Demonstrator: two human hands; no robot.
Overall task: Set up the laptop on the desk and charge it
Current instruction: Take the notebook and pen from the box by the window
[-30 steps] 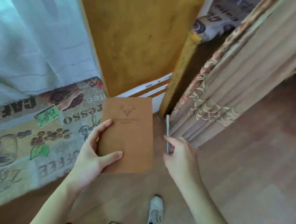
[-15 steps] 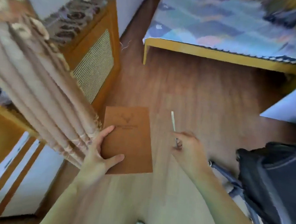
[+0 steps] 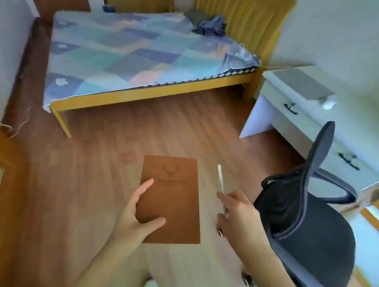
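Your left hand point(image 3: 135, 216) grips the flat brown leather-look notebook point(image 3: 173, 202), stamped with a deer head, thumb across its cover. Your right hand point(image 3: 239, 214) pinches a slim white pen point(image 3: 220, 181). The closed grey laptop point(image 3: 305, 84), a thin matte slab, already lies on the white drawered desk point(image 3: 277, 105), well apart from both hands. Judged stage: carrying items to the desk; next, set them down, free your hands, then pass the black mesh office chair point(image 3: 309, 236). No charger is visible.
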